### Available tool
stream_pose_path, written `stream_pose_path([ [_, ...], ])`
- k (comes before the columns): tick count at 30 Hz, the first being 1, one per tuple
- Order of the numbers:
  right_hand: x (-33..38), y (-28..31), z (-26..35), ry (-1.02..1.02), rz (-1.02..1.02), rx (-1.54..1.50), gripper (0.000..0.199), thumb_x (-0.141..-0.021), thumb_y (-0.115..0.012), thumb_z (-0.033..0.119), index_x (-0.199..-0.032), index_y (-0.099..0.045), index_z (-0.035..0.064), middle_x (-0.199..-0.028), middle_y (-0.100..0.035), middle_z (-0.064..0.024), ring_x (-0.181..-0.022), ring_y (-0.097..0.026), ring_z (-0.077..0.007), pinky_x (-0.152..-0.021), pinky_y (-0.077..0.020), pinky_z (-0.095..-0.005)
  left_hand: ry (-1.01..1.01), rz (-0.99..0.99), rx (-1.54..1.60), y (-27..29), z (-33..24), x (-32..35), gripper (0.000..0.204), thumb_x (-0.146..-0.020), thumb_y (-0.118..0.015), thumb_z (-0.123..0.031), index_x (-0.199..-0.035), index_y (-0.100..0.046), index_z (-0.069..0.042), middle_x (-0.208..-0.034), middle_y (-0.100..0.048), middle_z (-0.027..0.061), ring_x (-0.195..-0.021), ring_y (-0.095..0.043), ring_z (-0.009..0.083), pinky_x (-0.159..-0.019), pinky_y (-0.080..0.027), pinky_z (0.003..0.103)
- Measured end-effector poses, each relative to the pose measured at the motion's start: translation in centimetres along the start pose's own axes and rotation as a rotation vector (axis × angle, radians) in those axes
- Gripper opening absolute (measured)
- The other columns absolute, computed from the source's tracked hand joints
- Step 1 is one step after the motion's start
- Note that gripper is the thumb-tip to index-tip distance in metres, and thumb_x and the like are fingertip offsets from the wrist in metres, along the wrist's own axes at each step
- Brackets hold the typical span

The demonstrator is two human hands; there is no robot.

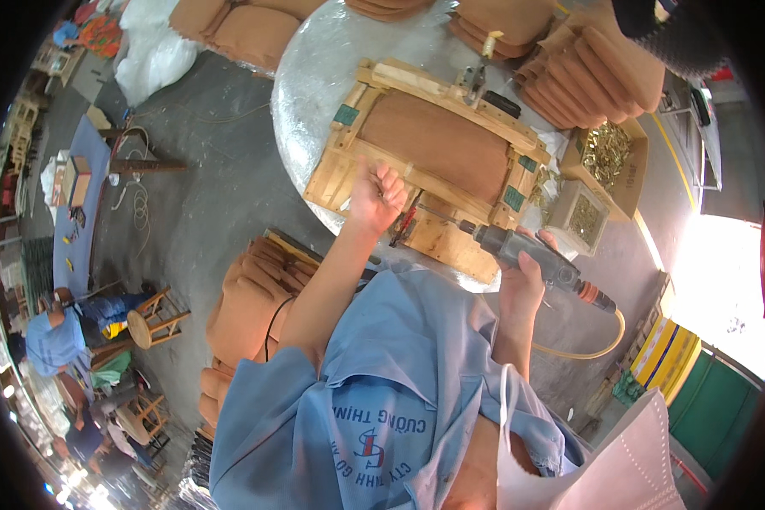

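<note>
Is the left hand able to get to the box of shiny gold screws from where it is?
Probably not easily. The left hand presses on the wooden seat frame, while the box of gold screws sits past the right hand and its power screwdriver, which lie across the way.

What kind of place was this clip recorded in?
Probably a furniture upholstery workshop. A wooden seat frame with brown padding lies on a round table, the right hand holds an air-hose power tool, and stacks of brown cushions sit around.
</note>
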State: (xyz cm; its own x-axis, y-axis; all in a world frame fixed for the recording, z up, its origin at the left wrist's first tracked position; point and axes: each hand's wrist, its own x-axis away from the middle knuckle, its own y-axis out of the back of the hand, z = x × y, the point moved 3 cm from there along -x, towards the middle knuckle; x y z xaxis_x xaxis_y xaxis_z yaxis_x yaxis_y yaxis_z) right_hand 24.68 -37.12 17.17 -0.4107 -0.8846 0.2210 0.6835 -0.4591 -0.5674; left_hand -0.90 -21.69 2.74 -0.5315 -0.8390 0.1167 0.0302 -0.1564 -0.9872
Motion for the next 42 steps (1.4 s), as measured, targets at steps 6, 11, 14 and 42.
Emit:
stream_pose_path([
  [6,-0.4,-2.9,0.8,0.195,0.225,0.09,0.065,-0.088,-0.074,0.003,-0.146,-0.047,0.0134,-0.138,-0.064,-0.0202,-0.13,-0.062,-0.0332,-0.112,-0.0516,-0.052,-0.139,-0.107,-0.069,-7.5,1.3,0.8,0.087,-0.112,-0.025,-0.071,-0.152,-0.052,0.001,-0.154,-0.056,0.0267,-0.148,-0.049,0.046,-0.124,-0.041,0.057],
  [11,-0.4,-4.0,0.5,0.273,0.253,0.202,0.065,-0.085,-0.079,-0.003,-0.14,-0.048,0.0109,-0.132,-0.067,-0.0209,-0.131,-0.064,-0.0431,-0.115,-0.0485,-0.0596,-0.047,-0.074,-0.091,-8.4,2.4,0.1,0.098,-0.108,-0.024,-0.077,-0.164,-0.039,0.002,-0.164,-0.045,0.0292,-0.155,-0.04,0.0464,-0.13,-0.033,0.058],
  [14,-0.1,-4.7,0.6,0.255,0.229,0.205,0.063,-0.083,-0.08,-0.005,-0.137,-0.049,0.0094,-0.13,-0.068,-0.021,-0.13,-0.065,-0.0462,-0.114,-0.0501,-0.0615,-0.053,-0.142,-0.165,-9.0,2.4,0.4,0.101,-0.107,-0.024,-0.079,-0.164,-0.039,0.003,-0.163,-0.045,0.0304,-0.154,-0.041,0.0465,-0.129,-0.035,0.058],
  [42,2.1,-2.4,1.0,0.272,-0.013,0.067,0.064,-0.084,-0.08,-0.003,-0.139,-0.05,0.0071,-0.13,-0.069,-0.0197,-0.124,-0.069,-0.0384,-0.111,-0.0532,-0.0506,0.271,-0.413,-0.666,-3.4,3.6,0.5,0.044,-0.107,-0.068,-0.048,-0.112,-0.07,-0.004,-0.086,-0.069,0.0055,-0.079,-0.072,0.0171,-0.066,-0.059,0.03],
])
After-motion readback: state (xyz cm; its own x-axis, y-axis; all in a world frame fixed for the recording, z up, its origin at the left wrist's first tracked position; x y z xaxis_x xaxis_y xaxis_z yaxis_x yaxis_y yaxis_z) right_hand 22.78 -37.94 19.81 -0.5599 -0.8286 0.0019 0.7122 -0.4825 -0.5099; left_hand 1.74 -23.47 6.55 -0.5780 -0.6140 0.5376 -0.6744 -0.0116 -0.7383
